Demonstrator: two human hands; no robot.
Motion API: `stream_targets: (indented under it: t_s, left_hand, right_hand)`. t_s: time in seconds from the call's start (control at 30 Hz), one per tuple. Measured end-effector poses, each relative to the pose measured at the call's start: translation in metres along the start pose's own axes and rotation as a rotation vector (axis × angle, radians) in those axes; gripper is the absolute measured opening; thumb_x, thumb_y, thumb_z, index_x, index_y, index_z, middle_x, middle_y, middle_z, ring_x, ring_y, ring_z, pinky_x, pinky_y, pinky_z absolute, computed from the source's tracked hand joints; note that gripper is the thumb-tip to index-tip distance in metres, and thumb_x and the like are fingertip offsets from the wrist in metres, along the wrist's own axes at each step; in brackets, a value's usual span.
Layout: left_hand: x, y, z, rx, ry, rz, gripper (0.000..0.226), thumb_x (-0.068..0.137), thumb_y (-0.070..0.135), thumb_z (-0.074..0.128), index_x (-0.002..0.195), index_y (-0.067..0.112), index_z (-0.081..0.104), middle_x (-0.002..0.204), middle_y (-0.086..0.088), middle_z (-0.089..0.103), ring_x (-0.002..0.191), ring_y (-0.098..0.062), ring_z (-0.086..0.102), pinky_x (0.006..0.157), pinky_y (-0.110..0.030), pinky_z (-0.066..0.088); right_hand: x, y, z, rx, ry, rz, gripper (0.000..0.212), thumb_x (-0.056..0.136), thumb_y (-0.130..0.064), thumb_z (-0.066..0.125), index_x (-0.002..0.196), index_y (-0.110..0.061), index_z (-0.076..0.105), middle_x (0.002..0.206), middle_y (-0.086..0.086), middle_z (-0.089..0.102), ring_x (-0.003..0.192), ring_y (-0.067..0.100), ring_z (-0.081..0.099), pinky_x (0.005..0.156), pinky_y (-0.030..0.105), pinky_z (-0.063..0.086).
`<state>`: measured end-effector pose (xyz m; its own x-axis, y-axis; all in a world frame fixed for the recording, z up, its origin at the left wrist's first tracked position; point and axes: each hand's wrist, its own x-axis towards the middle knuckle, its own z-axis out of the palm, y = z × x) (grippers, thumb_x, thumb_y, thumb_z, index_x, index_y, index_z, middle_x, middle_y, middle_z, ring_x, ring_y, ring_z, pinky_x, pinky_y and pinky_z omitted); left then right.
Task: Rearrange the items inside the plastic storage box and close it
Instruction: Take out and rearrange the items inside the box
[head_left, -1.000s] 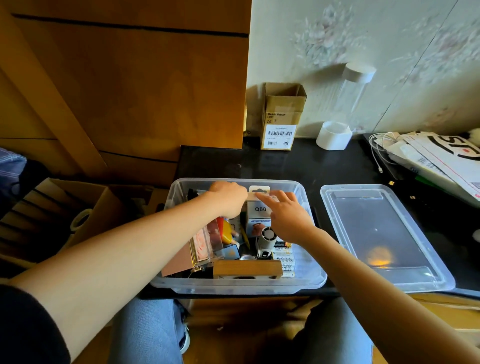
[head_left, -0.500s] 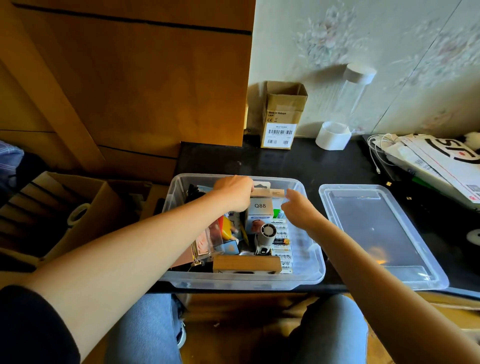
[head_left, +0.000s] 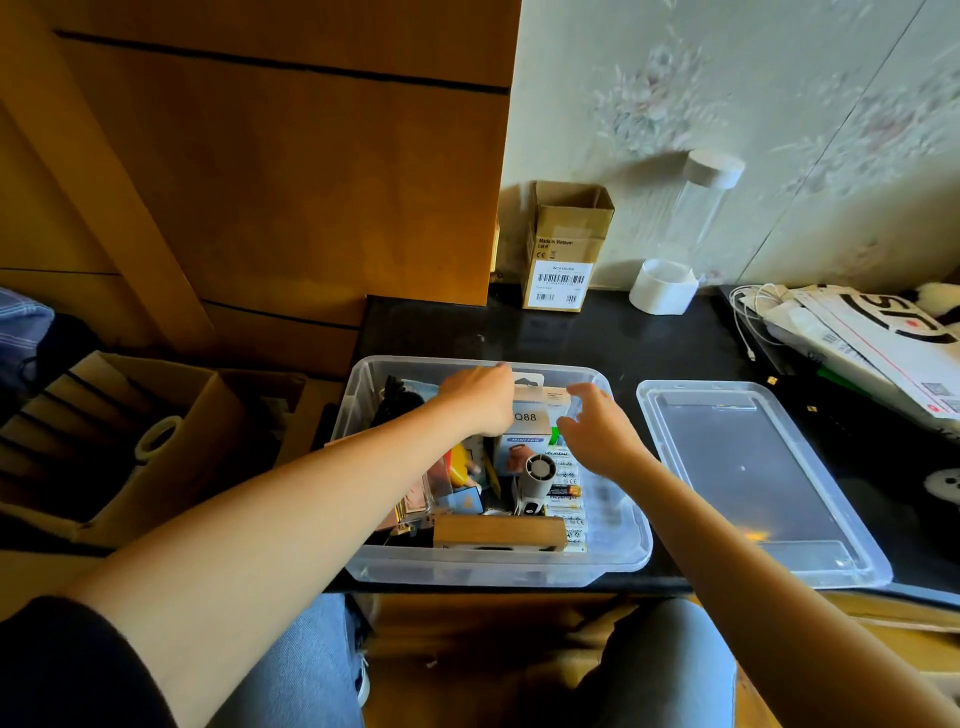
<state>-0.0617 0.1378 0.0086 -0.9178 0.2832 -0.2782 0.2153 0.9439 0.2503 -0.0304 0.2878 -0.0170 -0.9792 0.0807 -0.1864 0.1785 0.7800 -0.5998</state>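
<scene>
While both bare forearms reach forward from the near edge over blue-jeaned knees, the hands work inside a clear plastic box (head_left: 621, 545) on a glossy black table (head_left: 571, 338). Nearest in the box lies a smooth wooden block (head_left: 498, 531) along the near wall, with a row of batteries (head_left: 569, 499) at its right end and a small grey fan (head_left: 535, 480) standing just behind it; a clear case with pinkish contents (head_left: 415, 493) leans at the left. The right hand (head_left: 605, 434) hovers over the batteries, palm down, fingers loosely curled and spread, holding nothing. Just left of it stands a white carton marked Q88 (head_left: 530, 428). The left hand (head_left: 480, 397) is curled at the carton's far-left top; whether it grips the carton I cannot tell, as the fingers are hidden behind the knuckles. The box's lid (head_left: 753, 478), flat, clear and round-cornered, lies on the table just right of the box. At the far wall stand an open cardboard box (head_left: 566, 249) and a clear tube with a white cap (head_left: 701, 208), with a white ring (head_left: 662, 293) at its foot.
</scene>
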Motion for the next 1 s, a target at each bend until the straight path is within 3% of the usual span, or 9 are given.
stream_targets:
  t_s: [0.1,0.17,0.23,0.33,0.53,0.7,0.8,0.9,1.0]
  left_hand:
    - [-0.001,-0.001,0.000,-0.123,-0.055,-0.093,0.028,0.090,0.006,0.050,0.117,0.006,0.052,0.102,-0.012,0.061,0.077,-0.023,0.057,0.057,-0.029,0.046]
    - [0.000,0.001,0.003,-0.359,-0.180,-0.175,0.032,0.093,0.003,0.043,0.123,-0.001,0.053,0.087,-0.012,0.061,0.066,-0.020,0.060,0.051,-0.025,0.052]
    - [0.002,0.004,0.007,-0.544,-0.273,-0.243,0.031,0.097,0.003,0.039,0.122,-0.008,0.053,0.090,-0.015,0.064,0.059,-0.017,0.059,0.047,-0.022,0.053]
    - [0.002,0.008,0.020,-0.634,-0.247,-0.371,0.031,0.097,0.007,0.038,0.123,-0.005,0.050,0.115,-0.024,0.062,0.080,-0.029,0.065,0.076,-0.038,0.058]
    - [0.002,0.008,0.025,-0.716,-0.187,-0.413,0.033,0.098,0.011,0.037,0.128,0.005,0.048,0.114,-0.019,0.062,0.085,-0.029,0.066,0.085,-0.046,0.055]
    - [-0.003,0.009,0.014,-0.449,-0.180,-0.250,0.029,0.098,0.011,0.045,0.125,0.001,0.050,0.115,-0.020,0.061,0.086,-0.026,0.061,0.067,-0.028,0.053]
    - [-0.011,0.004,-0.004,-0.330,-0.066,-0.067,0.013,0.097,0.014,0.045,0.090,0.009,0.055,0.078,-0.012,0.053,0.062,-0.019,0.045,0.051,-0.025,0.033]
    - [-0.030,-0.017,-0.020,-0.314,0.023,0.077,0.022,0.096,0.017,0.041,0.077,0.012,0.051,0.076,-0.009,0.045,0.065,-0.020,0.041,0.058,-0.032,0.032]
    - [-0.053,-0.046,-0.027,-0.253,0.041,0.116,0.026,0.096,0.031,0.048,0.101,0.013,0.067,0.099,-0.002,0.061,0.084,-0.015,0.056,0.073,-0.032,0.046]
  right_hand:
    - [-0.002,0.003,-0.001,-0.027,-0.010,0.032,0.039,0.094,-0.010,0.045,0.133,-0.006,0.045,0.131,0.015,0.053,0.106,0.026,0.058,0.086,0.025,0.045]
    - [0.000,0.002,0.001,0.013,-0.154,0.086,0.033,0.094,-0.003,0.042,0.125,0.001,0.052,0.118,0.021,0.058,0.104,0.033,0.059,0.091,0.035,0.049]
    - [-0.001,-0.001,0.005,0.050,-0.238,0.102,0.030,0.094,0.002,0.037,0.116,0.005,0.058,0.098,0.020,0.060,0.084,0.028,0.058,0.073,0.028,0.050]
    - [0.000,0.000,0.009,0.109,-0.215,0.121,0.033,0.093,0.004,0.034,0.110,0.006,0.063,0.078,0.009,0.057,0.059,0.014,0.044,0.049,0.018,0.034]
    - [0.000,0.000,0.011,0.119,-0.238,0.153,0.032,0.093,0.002,0.037,0.113,0.003,0.063,0.093,0.012,0.059,0.069,0.016,0.048,0.051,0.017,0.037]
    - [-0.009,0.004,0.014,0.062,-0.312,0.124,0.025,0.092,-0.027,0.055,0.093,-0.002,0.061,0.070,0.006,0.056,0.059,0.013,0.050,0.053,0.016,0.040]
    - [-0.015,0.005,0.016,-0.065,-0.329,0.067,0.024,0.091,-0.031,0.056,0.093,-0.007,0.054,0.077,0.007,0.058,0.068,0.017,0.057,0.061,0.020,0.047]
    - [-0.018,0.005,0.017,-0.162,-0.331,0.061,0.037,0.094,-0.032,0.053,0.109,0.001,0.054,0.095,0.020,0.064,0.084,0.027,0.066,0.074,0.027,0.053]
    - [-0.026,-0.003,0.008,-0.253,-0.268,0.009,0.041,0.093,-0.036,0.052,0.111,0.001,0.054,0.091,0.015,0.064,0.069,0.017,0.062,0.057,0.020,0.043]
